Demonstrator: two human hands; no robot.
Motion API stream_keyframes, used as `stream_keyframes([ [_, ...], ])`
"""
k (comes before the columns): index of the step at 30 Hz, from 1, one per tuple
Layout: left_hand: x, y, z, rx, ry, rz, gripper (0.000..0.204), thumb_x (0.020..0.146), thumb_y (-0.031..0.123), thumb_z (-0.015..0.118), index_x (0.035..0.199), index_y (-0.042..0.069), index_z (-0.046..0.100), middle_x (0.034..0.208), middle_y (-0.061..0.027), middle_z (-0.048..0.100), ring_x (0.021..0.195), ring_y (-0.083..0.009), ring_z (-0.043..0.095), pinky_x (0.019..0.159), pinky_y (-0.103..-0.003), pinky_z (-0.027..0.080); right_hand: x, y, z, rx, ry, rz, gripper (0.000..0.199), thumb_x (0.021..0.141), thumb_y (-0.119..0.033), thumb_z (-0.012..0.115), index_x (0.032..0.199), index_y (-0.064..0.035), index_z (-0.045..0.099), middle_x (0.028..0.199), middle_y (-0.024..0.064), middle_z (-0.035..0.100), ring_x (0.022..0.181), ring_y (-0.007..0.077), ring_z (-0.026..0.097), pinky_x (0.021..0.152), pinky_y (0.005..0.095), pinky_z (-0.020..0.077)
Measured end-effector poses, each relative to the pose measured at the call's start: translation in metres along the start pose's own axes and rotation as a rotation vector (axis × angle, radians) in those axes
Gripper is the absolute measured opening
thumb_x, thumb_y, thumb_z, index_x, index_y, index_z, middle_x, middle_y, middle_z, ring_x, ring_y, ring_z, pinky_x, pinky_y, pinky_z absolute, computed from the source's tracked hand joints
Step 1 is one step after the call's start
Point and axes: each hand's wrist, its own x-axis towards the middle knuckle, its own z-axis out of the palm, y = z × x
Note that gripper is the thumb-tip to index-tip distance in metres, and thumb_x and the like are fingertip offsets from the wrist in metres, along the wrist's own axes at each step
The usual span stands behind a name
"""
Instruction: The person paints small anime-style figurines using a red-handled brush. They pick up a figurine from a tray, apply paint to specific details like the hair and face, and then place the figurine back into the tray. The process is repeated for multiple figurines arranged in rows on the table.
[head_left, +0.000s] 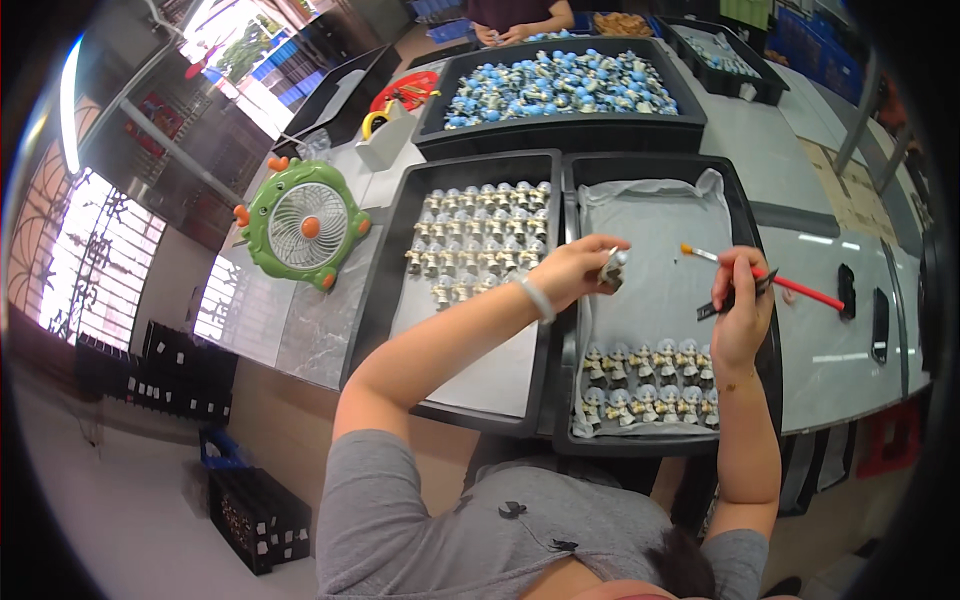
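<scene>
Green toy-shaped fan [311,228], one, standing well to the left of the left hand. Black tray [372,310], one, left of and below that hand, with rows of small pale-haired figures [480,243] on a white sheet. Left hand [572,272], fingertips closed in a pinch on one single figure [613,270], held up over the lined tray [572,395], short of the right hand. Large bin [560,133], black, beyond both hands, heaped with blue-and-white pieces [560,85]. Finished-looking figures [650,385], two rows, on the lining below and between the hands. Red-handled brush [808,288], one, gripped in the curled right hand [742,295], bristles toward the left hand, apart from the figure; dark narrow tool [714,309], same grip, kind unclear. Black objects [847,290], two, right of the right hand. Handling note, by judgement: a light, steady pinch, the figure turned by the fingertips so each side faces the bristles, short soft strokes, and the dark tool kept angled clear of the figure would serve best.
</scene>
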Motion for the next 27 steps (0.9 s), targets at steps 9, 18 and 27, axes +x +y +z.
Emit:
stream_keyframes([
  [9,-0.089,-0.006,-0.037,-0.068,0.013,0.165,0.071,0.059,-0.016,0.05,0.119,0.016,0.029,0.114,-0.0095,0.04,0.105,-0.023,0.046,0.09,-0.03,0.037,-0.019,0.013,0.026,0.012,-0.212,0.245,0.02,0.088,-0.018,0.043,0.077,-0.0042,0.052,0.055,-0.0011,0.041,0.048,0.0036,0.034,0.044,0.0179,0.025],
  [18,-0.083,-0.03,-0.032,-0.056,-0.22,0.387,0.08,0.056,-0.004,0.072,0.115,0.023,0.025,0.121,-0.0088,0.036,0.117,-0.0314,0.037,0.098,-0.041,0.03,-0.021,0.021,0.022,-0.086,-0.181,0.251,0.021,0.088,-0.017,0.041,0.081,-0.0021,0.054,0.056,-0.0012,0.041,0.051,0.0044,0.034,0.046,0.0188,0.0242],
  [27,-0.084,-0.035,-0.029,-0.076,-0.286,0.457,0.079,0.056,-0.001,0.074,0.114,0.019,0.024,0.12,-0.0137,0.036,0.111,-0.0312,0.044,0.096,-0.044,0.034,-0.021,0.032,0.02,-0.137,-0.276,0.254,0.023,0.089,-0.017,0.039,0.083,-0.0022,0.055,0.058,-0.0027,0.04,0.054,0.0039,0.034,0.048,0.0187,0.0225],
])
